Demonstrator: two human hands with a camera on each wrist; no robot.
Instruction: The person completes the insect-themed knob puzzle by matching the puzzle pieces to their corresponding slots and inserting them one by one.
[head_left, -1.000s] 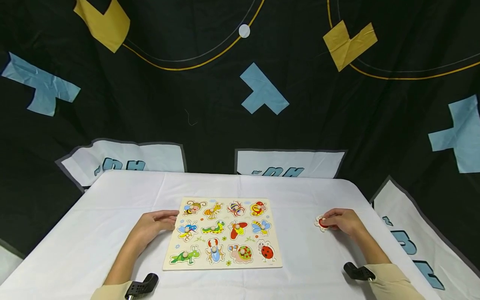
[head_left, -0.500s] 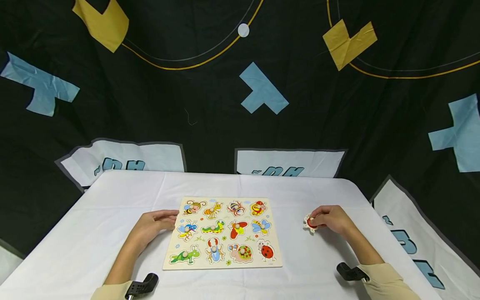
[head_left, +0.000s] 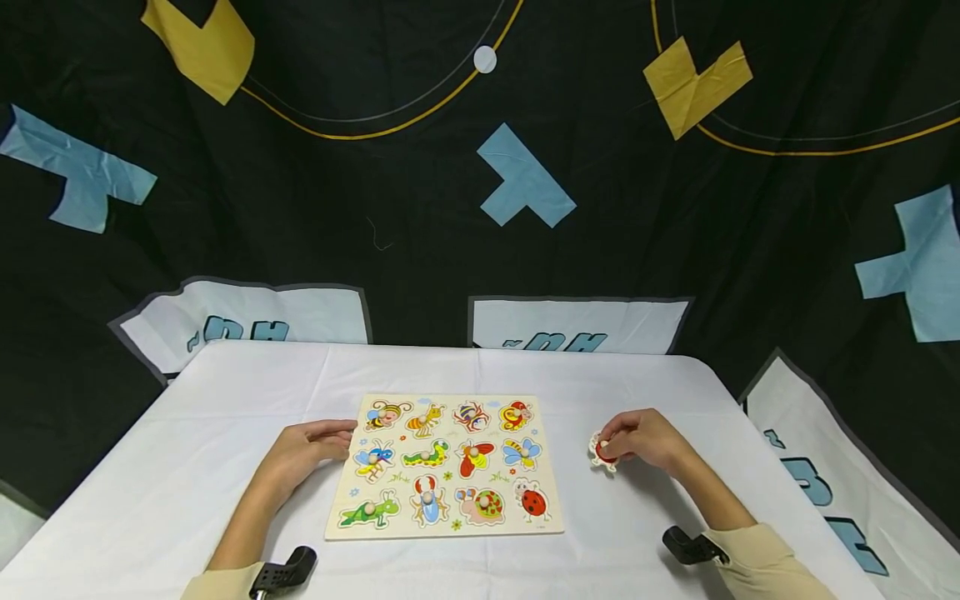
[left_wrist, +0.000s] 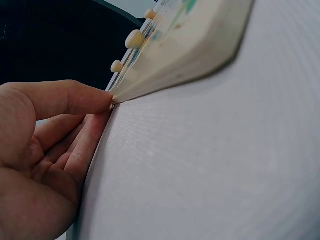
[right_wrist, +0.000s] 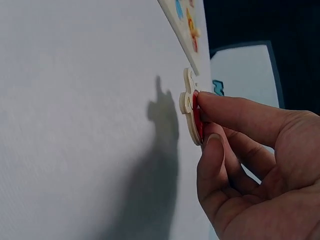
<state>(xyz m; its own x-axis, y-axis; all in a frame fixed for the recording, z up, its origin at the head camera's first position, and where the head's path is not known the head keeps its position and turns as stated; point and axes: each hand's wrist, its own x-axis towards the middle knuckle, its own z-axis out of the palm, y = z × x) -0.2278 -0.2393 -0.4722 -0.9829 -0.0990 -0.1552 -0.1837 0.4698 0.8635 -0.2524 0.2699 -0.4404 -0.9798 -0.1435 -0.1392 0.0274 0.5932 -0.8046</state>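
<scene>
A wooden insect knob puzzle board (head_left: 442,533) lies flat on the white-covered table. Its pictures carry small round knobs, while the ladybird picture (head_left: 534,504) at the near right shows none. My left hand (head_left: 300,454) rests beside the board's left side, fairly straight fingers touching its edge; the left wrist view shows the fingertips (left_wrist: 107,100) right at that edge. To the right of the board, my right hand (head_left: 648,437) pinches a red puzzle piece (right_wrist: 196,117) with a pale scalloped border between thumb and fingers. The piece is tilted on edge above the cloth, its picture partly hidden by the fingers.
The white tablecloth (head_left: 600,542) spreads around the board. A black curtain (head_left: 420,250) with blue and yellow shapes hangs behind the table. Black wrist cameras sit on the left wrist (head_left: 288,571) and the right wrist (head_left: 693,546).
My right hand has moved left with the red puzzle piece, nearer to the board's right side. My left hand and the board have stayed in place.
</scene>
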